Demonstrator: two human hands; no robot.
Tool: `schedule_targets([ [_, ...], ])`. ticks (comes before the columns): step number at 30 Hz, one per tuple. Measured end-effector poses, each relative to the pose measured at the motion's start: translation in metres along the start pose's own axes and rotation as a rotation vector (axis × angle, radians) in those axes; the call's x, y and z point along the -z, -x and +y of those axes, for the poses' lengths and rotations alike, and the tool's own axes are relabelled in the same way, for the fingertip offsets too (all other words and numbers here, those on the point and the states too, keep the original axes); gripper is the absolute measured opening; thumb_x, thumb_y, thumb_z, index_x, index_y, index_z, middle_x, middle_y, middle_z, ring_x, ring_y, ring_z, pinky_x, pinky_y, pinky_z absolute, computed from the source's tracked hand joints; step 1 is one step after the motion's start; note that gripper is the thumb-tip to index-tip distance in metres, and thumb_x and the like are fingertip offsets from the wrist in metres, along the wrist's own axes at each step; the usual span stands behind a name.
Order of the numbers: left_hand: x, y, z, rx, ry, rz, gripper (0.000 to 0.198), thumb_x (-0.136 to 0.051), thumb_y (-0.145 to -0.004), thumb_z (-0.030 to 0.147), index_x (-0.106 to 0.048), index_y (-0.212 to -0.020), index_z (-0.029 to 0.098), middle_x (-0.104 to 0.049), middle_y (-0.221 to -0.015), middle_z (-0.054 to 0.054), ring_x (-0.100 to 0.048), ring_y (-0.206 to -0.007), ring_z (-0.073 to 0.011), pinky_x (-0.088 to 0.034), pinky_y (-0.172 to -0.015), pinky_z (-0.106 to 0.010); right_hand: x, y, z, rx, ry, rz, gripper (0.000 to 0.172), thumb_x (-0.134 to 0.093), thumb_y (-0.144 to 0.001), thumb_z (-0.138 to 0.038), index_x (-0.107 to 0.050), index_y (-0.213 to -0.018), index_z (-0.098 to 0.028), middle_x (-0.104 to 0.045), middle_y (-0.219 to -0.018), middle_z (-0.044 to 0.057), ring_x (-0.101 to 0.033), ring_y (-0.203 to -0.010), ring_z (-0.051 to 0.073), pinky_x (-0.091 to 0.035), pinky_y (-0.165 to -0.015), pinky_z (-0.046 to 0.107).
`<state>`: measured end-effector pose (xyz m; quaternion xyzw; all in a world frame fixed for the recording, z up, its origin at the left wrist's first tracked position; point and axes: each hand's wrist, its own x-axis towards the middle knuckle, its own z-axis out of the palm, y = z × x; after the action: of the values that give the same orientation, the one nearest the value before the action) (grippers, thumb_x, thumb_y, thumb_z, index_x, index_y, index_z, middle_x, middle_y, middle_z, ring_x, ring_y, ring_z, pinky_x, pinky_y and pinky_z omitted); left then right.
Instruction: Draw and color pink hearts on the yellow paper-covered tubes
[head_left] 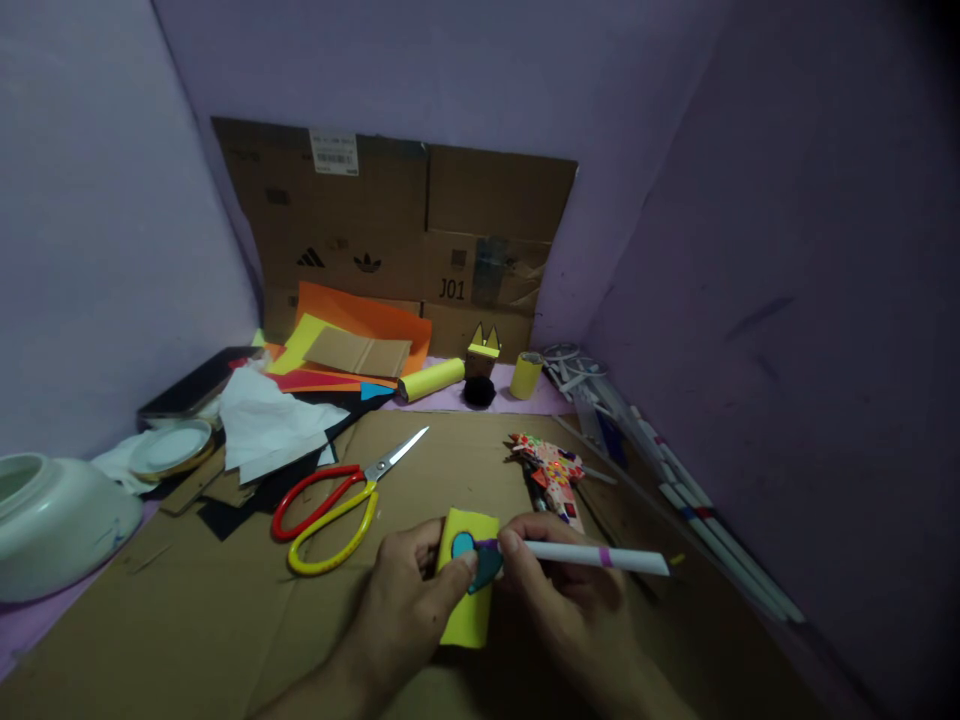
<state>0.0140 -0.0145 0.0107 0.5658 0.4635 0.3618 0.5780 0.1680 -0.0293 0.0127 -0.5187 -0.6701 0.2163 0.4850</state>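
Fingers of your left hand (409, 592) pinch a yellow roll (466, 618), thumb pressing a teal cutout (487, 567) onto it, while those of your right hand (564, 592) clamp a pen (589, 554), tip at the cutout, scissors (336, 503) beyond your left fingers.

Our left hand (409, 600) and right hand (570, 600) meet over the cardboard mat (225, 610). The paper tube (466, 615) sits in our left hand, and the marker (600, 556) in our right, its tip at the tube. The scissors (337, 500) lie on the mat just behind and left of our left hand, with the bowl (52, 520) far out to the left. The patterned cutout (553, 465) lies just behind our right hand, and the rods (697, 500) lie along the wall to its right. Well behind both hands, loose sheets (352, 345) lie before the cardboard panel (390, 230), which leans on the back wall.
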Motion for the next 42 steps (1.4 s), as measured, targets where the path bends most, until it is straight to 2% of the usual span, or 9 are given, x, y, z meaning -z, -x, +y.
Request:
schedule_targets([
  [8, -0.0014, -0.0007, 0.003, 0.012, 0.009, 0.014, 0.027, -0.058, -0.075, 0.039, -0.059, -0.076, 0.012, -0.058, -0.069, -0.004, -0.052, -0.065, -0.0165, -0.042, -0.056, -0.024, -0.0005, 0.0016, 0.0028, 0.027, -0.013, -0.001, 0.021, -0.051, -0.086, -0.027, -0.061, -0.07, -0.018, -0.059, -0.053, -0.002, -0.055, -0.044, 0.01, -0.042, -0.04, 0.016],
  [16, -0.0007, -0.0019, -0.0001, 0.013, -0.024, 0.093, 0.024, -0.057, -0.074, 0.037, -0.057, -0.072, 0.013, -0.06, -0.069, -0.005, -0.053, -0.062, -0.0162, -0.041, -0.054, -0.024, 0.0043, 0.0003, 0.0018, -0.02, -0.027, 0.117, 0.019, -0.052, -0.086, -0.028, -0.062, -0.071, -0.02, -0.059, -0.052, -0.002, -0.056, -0.046, 0.012, -0.043, -0.044, 0.019],
  [20, -0.0002, -0.002, -0.0008, 0.006, -0.048, 0.122, 0.023, -0.056, -0.075, 0.036, -0.058, -0.071, 0.014, -0.059, -0.066, -0.004, -0.053, -0.061, -0.0156, -0.041, -0.053, -0.023, 0.0021, 0.0025, 0.0009, -0.018, -0.056, 0.083, 0.018, -0.053, -0.085, -0.027, -0.062, -0.071, -0.019, -0.06, -0.053, -0.001, -0.056, -0.045, 0.012, -0.042, -0.04, 0.018],
  [34, -0.0016, -0.0005, -0.0001, -0.031, -0.094, 0.092, 0.021, -0.055, -0.077, 0.034, -0.058, -0.073, 0.014, -0.059, -0.067, -0.003, -0.055, -0.065, -0.0169, -0.043, -0.054, -0.022, -0.0018, 0.0024, 0.0029, 0.078, -0.021, 0.011, 0.018, -0.053, -0.085, -0.027, -0.064, -0.073, -0.018, -0.061, -0.056, 0.0, -0.056, -0.046, 0.011, -0.042, -0.04, 0.018],
  [42, -0.0012, 0.0011, -0.0006, -0.033, -0.083, 0.068, 0.021, -0.054, -0.079, 0.034, -0.059, -0.076, 0.014, -0.059, -0.07, -0.003, -0.055, -0.066, -0.0176, -0.044, -0.056, -0.023, -0.0024, 0.0018, 0.005, 0.11, 0.005, 0.036, 0.018, -0.053, -0.086, -0.027, -0.063, -0.073, -0.019, -0.062, -0.058, 0.0, -0.057, -0.048, 0.012, -0.043, -0.042, 0.018],
])
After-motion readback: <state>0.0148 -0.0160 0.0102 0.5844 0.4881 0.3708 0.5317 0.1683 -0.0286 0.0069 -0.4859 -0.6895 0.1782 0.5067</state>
